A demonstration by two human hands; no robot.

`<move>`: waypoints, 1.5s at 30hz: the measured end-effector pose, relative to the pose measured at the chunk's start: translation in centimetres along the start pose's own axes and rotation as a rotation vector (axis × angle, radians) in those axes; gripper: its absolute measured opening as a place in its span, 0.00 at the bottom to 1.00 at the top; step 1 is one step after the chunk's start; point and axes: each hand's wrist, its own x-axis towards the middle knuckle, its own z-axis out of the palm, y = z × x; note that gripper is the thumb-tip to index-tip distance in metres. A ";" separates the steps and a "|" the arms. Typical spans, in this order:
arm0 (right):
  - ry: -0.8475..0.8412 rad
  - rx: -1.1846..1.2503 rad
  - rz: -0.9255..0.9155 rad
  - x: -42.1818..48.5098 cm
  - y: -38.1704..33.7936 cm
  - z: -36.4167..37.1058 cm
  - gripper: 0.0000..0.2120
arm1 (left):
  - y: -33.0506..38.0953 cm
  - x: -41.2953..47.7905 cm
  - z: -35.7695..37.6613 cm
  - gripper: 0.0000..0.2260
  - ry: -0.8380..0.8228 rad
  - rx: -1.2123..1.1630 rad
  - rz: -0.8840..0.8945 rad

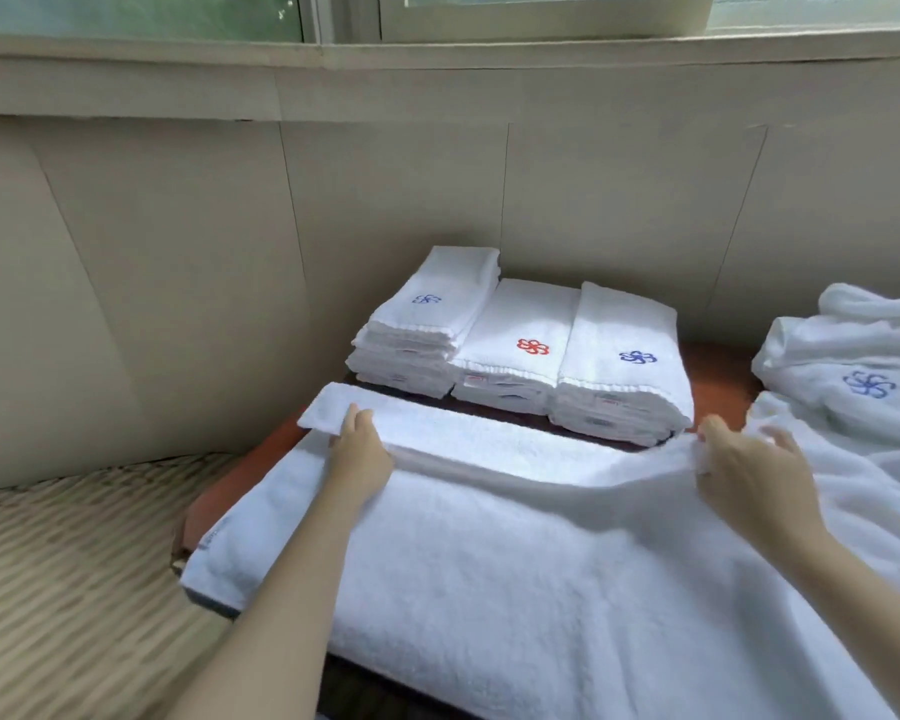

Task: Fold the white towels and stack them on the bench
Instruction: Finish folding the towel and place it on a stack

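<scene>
My left hand [358, 449] presses flat on the towel [515, 553] spread across the lower middle of the surface [230, 485], and my right hand [749, 470] pinches its far edge near centre right. If that pinch slips or I pull unevenly, the fold will likely skew, or the towel could nudge the piles just behind. I count three stacks [520, 356] at centre, one towel in hand, and loose white linen [853, 366] at right.
</scene>
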 end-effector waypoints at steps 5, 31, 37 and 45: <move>-0.109 0.062 -0.084 -4.9 -1.8 -1.0 0.06 | -1.7 -2.2 -1.8 0.28 0.010 0.213 -0.035; -0.855 -0.008 0.218 -6.5 -1.0 -5.9 0.10 | 7.2 -7.6 3.6 0.18 -0.217 0.305 0.492; -0.151 -0.089 0.335 -5.9 1.0 -7.5 0.15 | 10.7 -7.7 5.4 0.24 -0.338 0.408 0.320; -1.072 0.142 0.197 -7.6 3.0 -8.8 0.15 | 14.1 -8.2 5.0 0.36 -0.575 0.481 0.107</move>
